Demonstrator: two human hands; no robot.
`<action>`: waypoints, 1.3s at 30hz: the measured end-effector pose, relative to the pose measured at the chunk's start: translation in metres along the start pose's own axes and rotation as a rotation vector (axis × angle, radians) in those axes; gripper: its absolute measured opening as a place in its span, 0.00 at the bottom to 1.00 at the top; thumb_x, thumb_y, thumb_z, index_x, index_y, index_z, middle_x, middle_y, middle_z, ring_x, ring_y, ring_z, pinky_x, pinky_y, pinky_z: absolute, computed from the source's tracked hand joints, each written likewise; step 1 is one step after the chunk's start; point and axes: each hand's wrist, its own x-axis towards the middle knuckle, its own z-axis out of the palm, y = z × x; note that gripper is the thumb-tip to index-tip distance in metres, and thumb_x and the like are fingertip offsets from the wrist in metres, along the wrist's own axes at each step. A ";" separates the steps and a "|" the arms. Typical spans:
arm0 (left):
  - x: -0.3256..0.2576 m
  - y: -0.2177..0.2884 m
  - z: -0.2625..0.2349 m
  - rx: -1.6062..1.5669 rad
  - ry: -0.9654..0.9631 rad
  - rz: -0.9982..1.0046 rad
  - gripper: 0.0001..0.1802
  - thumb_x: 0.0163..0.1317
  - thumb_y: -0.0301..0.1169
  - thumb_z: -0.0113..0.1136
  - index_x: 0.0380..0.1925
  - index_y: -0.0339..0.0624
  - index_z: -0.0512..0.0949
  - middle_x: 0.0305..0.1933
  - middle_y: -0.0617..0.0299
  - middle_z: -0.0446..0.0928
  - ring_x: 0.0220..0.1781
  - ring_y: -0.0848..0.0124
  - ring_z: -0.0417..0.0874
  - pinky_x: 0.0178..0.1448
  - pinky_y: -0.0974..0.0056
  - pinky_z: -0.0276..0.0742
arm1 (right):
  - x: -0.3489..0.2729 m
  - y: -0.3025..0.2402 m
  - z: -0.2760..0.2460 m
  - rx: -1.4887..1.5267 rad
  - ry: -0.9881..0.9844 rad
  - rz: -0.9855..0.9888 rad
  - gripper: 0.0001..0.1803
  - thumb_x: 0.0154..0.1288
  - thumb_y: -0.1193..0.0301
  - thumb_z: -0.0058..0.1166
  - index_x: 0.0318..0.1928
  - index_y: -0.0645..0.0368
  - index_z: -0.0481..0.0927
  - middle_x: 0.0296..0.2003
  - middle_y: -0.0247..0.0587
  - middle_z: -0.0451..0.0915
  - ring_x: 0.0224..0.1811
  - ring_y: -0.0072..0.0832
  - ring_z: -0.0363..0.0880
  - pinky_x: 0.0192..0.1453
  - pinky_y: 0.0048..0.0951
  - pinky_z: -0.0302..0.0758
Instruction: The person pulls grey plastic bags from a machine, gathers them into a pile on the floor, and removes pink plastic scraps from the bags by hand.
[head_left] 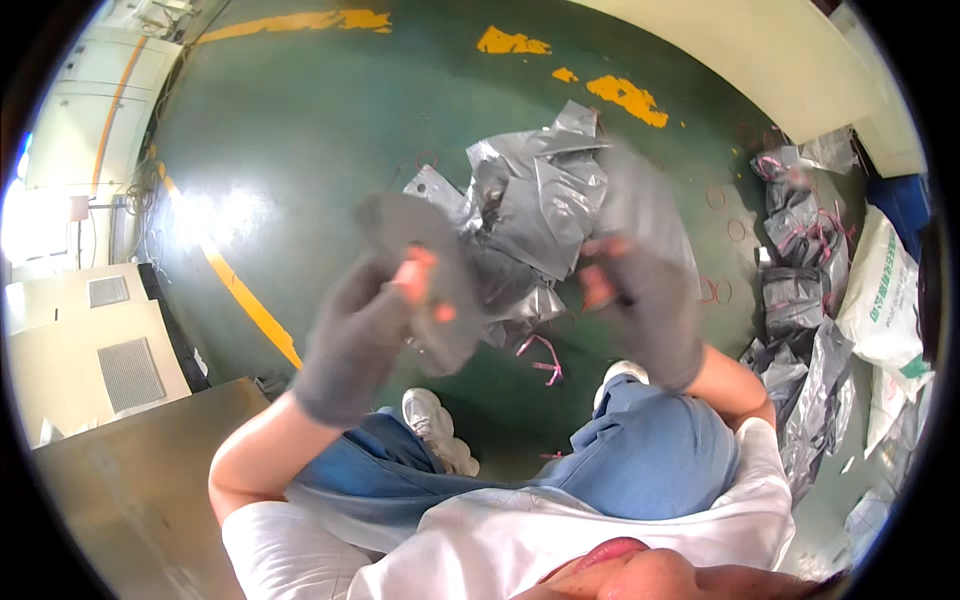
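Observation:
Grey fingerless gloves cover both of my hands, leaving the fingertips bare. My left hand [365, 325] is closed on a dark grey plastic bag [445, 300], blurred by motion. On the other side, my right hand [650, 295] pinches a lighter grey plastic bag [655, 205], which spreads above the hand and is also smeared. Between and beyond the hands, a crumpled heap of shiny grey plastic bags [540, 195] lies on the green floor. A pink tie string [543, 362] rests on the floor near my shoes.
Bundled grey bags with pink ties [795, 290] line the right side, beside a white printed sack [880, 290]. Thin reddish rings [736, 230] are scattered on the floor. Pale cabinets [110, 320] and a metal-topped surface [140, 480] stand at the left.

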 end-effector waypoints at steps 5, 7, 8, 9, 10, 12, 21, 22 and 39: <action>0.020 -0.015 0.032 0.299 0.063 -0.148 0.19 0.61 0.39 0.58 0.44 0.37 0.71 0.31 0.66 0.72 0.31 0.79 0.74 0.34 0.72 0.72 | 0.004 -0.032 0.075 0.011 -0.143 -0.406 0.16 0.50 0.73 0.58 0.42 0.54 0.72 0.28 0.38 0.76 0.29 0.34 0.77 0.31 0.33 0.73; 0.021 -0.023 0.015 0.162 0.118 -0.102 0.17 0.60 0.38 0.59 0.42 0.37 0.72 0.31 0.66 0.72 0.31 0.79 0.75 0.34 0.71 0.72 | 0.000 -0.020 0.091 -0.007 -0.095 -0.549 0.18 0.49 0.71 0.59 0.43 0.55 0.72 0.30 0.37 0.76 0.30 0.34 0.77 0.32 0.33 0.73; 0.017 -0.027 -0.003 0.026 0.189 -0.049 0.16 0.59 0.37 0.60 0.40 0.38 0.74 0.30 0.66 0.73 0.31 0.79 0.75 0.34 0.71 0.72 | 0.003 -0.013 0.096 0.168 -0.037 -0.654 0.17 0.50 0.70 0.57 0.42 0.57 0.72 0.33 0.38 0.75 0.32 0.35 0.77 0.33 0.32 0.73; 0.007 -0.027 -0.040 0.076 0.247 -0.068 0.13 0.59 0.35 0.60 0.39 0.39 0.75 0.32 0.65 0.74 0.32 0.78 0.76 0.36 0.71 0.73 | 0.008 -0.004 0.102 0.348 0.028 -0.755 0.16 0.51 0.70 0.55 0.42 0.59 0.72 0.37 0.39 0.74 0.34 0.35 0.77 0.34 0.32 0.72; -0.005 -0.025 -0.069 0.121 0.309 -0.081 0.11 0.59 0.33 0.60 0.38 0.40 0.77 0.33 0.65 0.76 0.33 0.77 0.77 0.37 0.71 0.74 | 0.019 0.023 0.105 0.313 -0.029 -0.706 0.19 0.51 0.68 0.56 0.44 0.58 0.72 0.38 0.41 0.74 0.36 0.37 0.76 0.34 0.33 0.72; -0.016 -0.002 -0.061 0.114 0.491 0.089 0.14 0.60 0.36 0.59 0.42 0.39 0.76 0.36 0.65 0.78 0.34 0.77 0.79 0.36 0.71 0.75 | 0.045 0.091 0.130 -0.013 0.156 -0.391 0.26 0.51 0.64 0.59 0.50 0.57 0.70 0.40 0.45 0.75 0.39 0.40 0.76 0.37 0.36 0.73; -0.035 -0.001 -0.129 -0.039 0.637 0.202 0.14 0.57 0.27 0.59 0.45 0.42 0.76 0.27 0.70 0.69 0.31 0.81 0.70 0.39 0.75 0.69 | 0.047 0.202 0.074 0.618 0.196 0.501 0.27 0.60 0.76 0.45 0.62 0.63 0.62 0.53 0.41 0.73 0.53 0.31 0.72 0.58 0.31 0.67; -0.032 0.000 -0.123 -0.085 0.684 0.199 0.16 0.57 0.28 0.59 0.47 0.42 0.75 0.27 0.71 0.68 0.31 0.81 0.69 0.39 0.75 0.69 | 0.037 0.212 0.045 0.802 0.208 0.430 0.26 0.61 0.77 0.43 0.61 0.64 0.63 0.53 0.39 0.73 0.54 0.29 0.71 0.60 0.30 0.66; -0.010 -0.010 -0.130 -0.105 0.441 0.063 0.17 0.64 0.37 0.53 0.51 0.45 0.72 0.25 0.71 0.68 0.26 0.83 0.71 0.29 0.75 0.70 | -0.001 0.144 -0.054 0.341 0.662 0.302 0.16 0.63 0.70 0.48 0.48 0.66 0.75 0.39 0.37 0.77 0.38 0.22 0.73 0.42 0.22 0.69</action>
